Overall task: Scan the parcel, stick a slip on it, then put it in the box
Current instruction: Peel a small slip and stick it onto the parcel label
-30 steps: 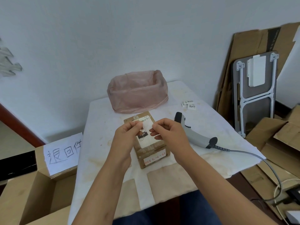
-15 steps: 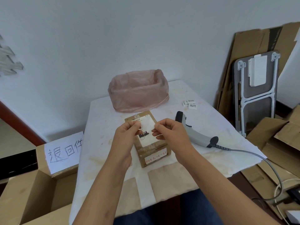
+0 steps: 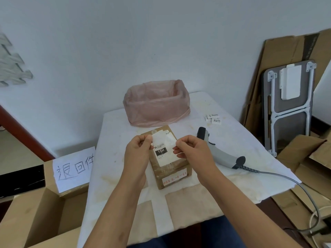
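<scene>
Both hands are holding a small white slip (image 3: 163,139) stretched between them, the left hand (image 3: 138,149) pinching its left edge and the right hand (image 3: 190,149) its right edge, fingers clamped. The parcel (image 3: 170,169) is sitting on the bench (image 3: 232,140) just beneath the fingers, the scanner (image 3: 220,154) lying to their right, the open box (image 3: 35,212) lower left.

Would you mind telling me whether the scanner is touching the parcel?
Apart. The head view shows bare white table between the scanner and the parcel.
</scene>
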A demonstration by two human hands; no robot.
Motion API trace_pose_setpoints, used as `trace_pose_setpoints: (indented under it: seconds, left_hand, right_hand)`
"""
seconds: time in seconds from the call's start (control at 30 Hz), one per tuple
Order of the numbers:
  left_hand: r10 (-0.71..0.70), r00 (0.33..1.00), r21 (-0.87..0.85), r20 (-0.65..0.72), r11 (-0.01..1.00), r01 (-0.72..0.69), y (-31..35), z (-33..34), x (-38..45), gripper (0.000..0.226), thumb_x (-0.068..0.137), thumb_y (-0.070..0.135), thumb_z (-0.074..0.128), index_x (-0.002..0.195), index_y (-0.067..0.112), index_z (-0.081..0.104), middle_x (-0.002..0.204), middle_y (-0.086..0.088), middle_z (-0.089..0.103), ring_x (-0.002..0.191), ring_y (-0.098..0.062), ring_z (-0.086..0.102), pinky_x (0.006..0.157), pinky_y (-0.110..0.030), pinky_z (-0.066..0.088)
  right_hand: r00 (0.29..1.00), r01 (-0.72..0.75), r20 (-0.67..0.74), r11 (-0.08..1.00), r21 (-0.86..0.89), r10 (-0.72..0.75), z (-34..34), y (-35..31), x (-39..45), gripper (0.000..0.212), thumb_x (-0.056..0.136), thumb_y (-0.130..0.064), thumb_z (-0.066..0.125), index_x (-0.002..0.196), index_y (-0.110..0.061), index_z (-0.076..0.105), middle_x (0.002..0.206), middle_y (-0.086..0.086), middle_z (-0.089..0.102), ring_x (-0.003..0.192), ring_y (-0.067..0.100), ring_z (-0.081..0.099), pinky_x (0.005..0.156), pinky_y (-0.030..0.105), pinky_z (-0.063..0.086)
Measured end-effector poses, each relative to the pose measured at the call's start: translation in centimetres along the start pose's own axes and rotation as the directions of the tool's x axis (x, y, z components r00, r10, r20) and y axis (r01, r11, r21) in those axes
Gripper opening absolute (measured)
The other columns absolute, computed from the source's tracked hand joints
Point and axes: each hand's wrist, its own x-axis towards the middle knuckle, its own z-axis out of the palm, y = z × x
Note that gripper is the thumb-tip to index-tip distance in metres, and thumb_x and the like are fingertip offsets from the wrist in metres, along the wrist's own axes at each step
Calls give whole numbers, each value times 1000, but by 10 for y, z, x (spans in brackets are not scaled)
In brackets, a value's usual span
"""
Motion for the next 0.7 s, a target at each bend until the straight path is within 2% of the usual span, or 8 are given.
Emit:
trace_pose_setpoints:
  seconds: [0.13,0.27,0.33,0.4,0.5,0.6,0.67,0.7]
  left_hand:
    - [31,999,-37,-32,999,-32,1,1,10,14,99,21,55,96,12,66,81,-1,61,83,-12,61,69,-20,41]
    - [65,992,-90,-109,993,-74,5,-3,27,10,98,18,56,96,14,65,76,5,61,74,-8,57,76,-24,43]
    - [92,989,-113,-111,988,-105,10,-2,38,10,99,14,56,94,15,64,79,3,62,72,-8,60,81,-27,49]
    - [123,989,-114,-79,985,-132,17,4,48,11,99,10,55,93,14,63,81,1,65,72,-8,64,81,-24,52]
    - [215,976,-27,-10,976,-216,28,15,70,9,94,10,63,95,18,66,88,-2,70,84,-13,67,70,-15,52]
    - [322,946,155,47,933,-325,45,28,96,15,86,14,71,98,23,69,99,-1,72,90,-9,65,76,-14,46]
    - [362,930,245,65,898,-366,57,37,115,10,86,16,70,94,21,72,96,1,74,89,-8,66,78,-13,48]
    - [374,925,296,60,879,-374,62,41,126,7,85,19,70,88,26,71,93,4,75,91,-9,68,83,-17,50]
  right_hand:
    - [1000,7,5,1000,-1,-7,0,-2,5,13,90,-10,60,81,-9,68,76,4,74,72,11,69,72,24,58]
    - [998,-8,-61,996,84,13,-9,-3,14,14,91,-7,58,79,-7,65,73,5,70,69,13,65,67,21,55]
    - [996,-9,-90,993,117,19,-14,-3,19,12,91,-7,58,81,-6,65,74,5,69,70,12,65,65,20,54]
    - [995,-17,-97,988,154,32,-17,-4,25,12,91,-7,58,82,-7,65,75,5,68,73,13,65,67,22,55]
    - [996,-28,-79,984,175,43,-18,-8,36,12,92,-8,58,83,-6,66,78,7,69,75,16,66,69,24,54]
    - [997,-36,-62,986,164,46,-19,-12,48,12,91,-10,58,85,-7,67,80,7,71,77,17,67,69,24,54]
    - [997,-40,-65,987,157,51,-21,-15,57,11,91,-11,58,85,-7,67,81,6,71,77,17,67,70,24,55]
    - [996,-42,-68,987,157,54,-22,-17,61,11,91,-11,58,85,-7,67,80,6,71,78,16,67,71,25,55]
